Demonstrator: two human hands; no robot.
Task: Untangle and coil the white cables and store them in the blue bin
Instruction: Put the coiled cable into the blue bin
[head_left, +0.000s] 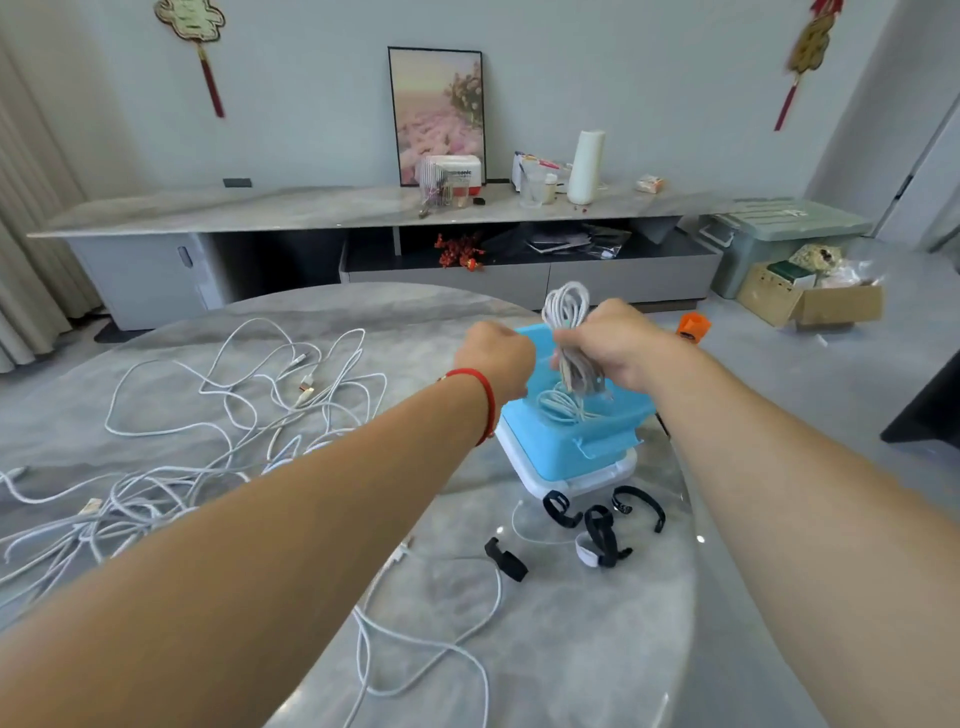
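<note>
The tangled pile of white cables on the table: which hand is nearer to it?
Left. The left hand is above the blue bin's left edge, on the side toward the tangled pile. The right hand holds a coiled cable farther right.

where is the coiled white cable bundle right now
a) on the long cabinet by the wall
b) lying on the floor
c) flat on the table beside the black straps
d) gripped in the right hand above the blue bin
d: the right hand is closed around the coiled cable bundle, held over the blue bin, where another coil already lies.
</note>
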